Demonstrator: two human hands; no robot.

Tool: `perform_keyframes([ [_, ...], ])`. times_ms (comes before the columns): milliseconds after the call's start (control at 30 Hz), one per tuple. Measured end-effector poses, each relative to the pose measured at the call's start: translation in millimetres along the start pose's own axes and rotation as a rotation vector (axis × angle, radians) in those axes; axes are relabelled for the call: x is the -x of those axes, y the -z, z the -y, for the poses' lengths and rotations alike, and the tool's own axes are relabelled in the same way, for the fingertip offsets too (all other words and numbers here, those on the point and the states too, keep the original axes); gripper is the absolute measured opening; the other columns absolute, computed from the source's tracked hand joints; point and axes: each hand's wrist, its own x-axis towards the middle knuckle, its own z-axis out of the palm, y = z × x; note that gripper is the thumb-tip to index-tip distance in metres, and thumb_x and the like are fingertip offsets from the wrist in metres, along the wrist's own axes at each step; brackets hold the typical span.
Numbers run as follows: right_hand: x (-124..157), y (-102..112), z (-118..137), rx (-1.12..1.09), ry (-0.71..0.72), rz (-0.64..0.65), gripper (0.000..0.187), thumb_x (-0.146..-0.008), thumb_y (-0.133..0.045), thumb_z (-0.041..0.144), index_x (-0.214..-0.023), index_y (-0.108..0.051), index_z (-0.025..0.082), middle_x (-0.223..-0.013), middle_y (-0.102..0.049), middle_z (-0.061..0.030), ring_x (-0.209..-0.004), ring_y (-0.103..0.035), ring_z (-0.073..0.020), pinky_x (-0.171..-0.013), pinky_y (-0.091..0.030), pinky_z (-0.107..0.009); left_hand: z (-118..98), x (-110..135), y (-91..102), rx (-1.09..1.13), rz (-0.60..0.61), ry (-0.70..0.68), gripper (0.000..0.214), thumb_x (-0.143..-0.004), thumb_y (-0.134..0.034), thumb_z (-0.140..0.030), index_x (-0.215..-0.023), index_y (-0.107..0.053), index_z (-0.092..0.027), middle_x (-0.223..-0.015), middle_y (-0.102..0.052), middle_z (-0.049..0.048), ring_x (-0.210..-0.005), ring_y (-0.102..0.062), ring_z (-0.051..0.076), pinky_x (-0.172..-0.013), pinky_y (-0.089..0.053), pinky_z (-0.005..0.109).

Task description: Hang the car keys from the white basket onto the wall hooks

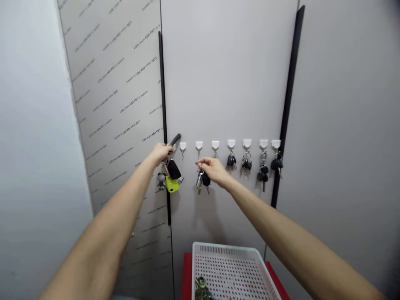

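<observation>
At the leftmost hook, my left hand (162,152) is closed on a key bunch with a black strap (176,139). From it hang a black fob (173,169), a yellow-green tag (172,184) and a grey bear figure (161,181). My right hand (212,168) pinches the top of another bunch of keys (203,180), with a metal clip and dark key heads, just below a white hook (199,145). Whether that bunch touches the hook I cannot tell. Beside it, one white hook (183,146) carries nothing.
More key bunches (246,161) hang from white hooks to the right, along the pale cabinet door (228,83). Long black handles (289,91) run down the doors. Below, a white perforated basket (228,250) rests on something red (186,271), with greenish metal items (201,289) inside.
</observation>
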Motion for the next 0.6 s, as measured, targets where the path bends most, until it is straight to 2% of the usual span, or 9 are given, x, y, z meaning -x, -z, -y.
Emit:
perform_keyframes([
  [167, 31, 15, -31, 0.026, -0.132, 0.033, 0.012, -0.056, -0.042, 0.012, -0.064, -0.051, 0.012, -0.046, -0.048, 0.0045, -0.041, -0.04, -0.0045, -0.042, -0.032, -0.017, 7, 6, 12.9, -0.108, 0.139, 0.15, 0.006, -0.054, -0.049, -0.013, -0.05, -0.045, -0.012, -0.036, -0.038, -0.0035, -0.026, -0.027, 0.002, -0.03, -0.014, 0.016],
  [233, 40, 19, -44, 0.04, -0.2, 0.033, 0.013, -0.056, -0.041, 0.011, -0.064, -0.051, 0.013, -0.045, -0.046, 0.005, -0.04, -0.039, -0.0046, -0.041, -0.031, -0.017, 12, 5, 13.3, -0.111, 0.164, 0.159, 0.006, -0.054, -0.05, -0.013, -0.05, -0.045, -0.012, -0.036, -0.037, -0.0037, -0.026, -0.028, 0.002, -0.03, -0.013, 0.015],
  [400, 61, 25, -74, 0.06, -0.31, 0.08, 0.017, -0.054, -0.038, 0.009, -0.066, -0.051, 0.013, -0.045, -0.045, 0.0053, -0.04, -0.039, -0.0049, -0.042, -0.03, -0.017, 14, 1, 7.6, 0.015, 0.128, -0.008, 0.004, -0.055, -0.048, -0.015, -0.054, -0.046, -0.012, -0.038, -0.035, -0.0054, -0.027, -0.027, 0.001, -0.03, -0.012, 0.014],
  [533, 75, 28, -89, 0.068, -0.358, 0.097, 0.018, -0.055, -0.037, 0.011, -0.067, -0.05, 0.013, -0.045, -0.043, 0.0055, -0.04, -0.037, -0.0048, -0.041, -0.028, -0.017, 5, -2, 4.0, -0.192, 0.069, 0.101, 0.01, -0.052, -0.049, -0.013, -0.046, -0.042, -0.013, -0.033, -0.034, -0.004, -0.026, -0.028, 0.003, -0.028, -0.015, 0.016],
  [600, 80, 30, -92, 0.07, -0.376, 0.092, 0.018, -0.055, -0.037, 0.011, -0.068, -0.049, 0.013, -0.045, -0.043, 0.0054, -0.04, -0.036, -0.0048, -0.041, -0.027, -0.017, 2, -4, 5.3, -0.208, 0.068, 0.113, 0.012, -0.051, -0.049, -0.012, -0.044, -0.039, -0.014, -0.032, -0.033, -0.0043, -0.025, -0.027, 0.003, -0.028, -0.014, 0.017],
])
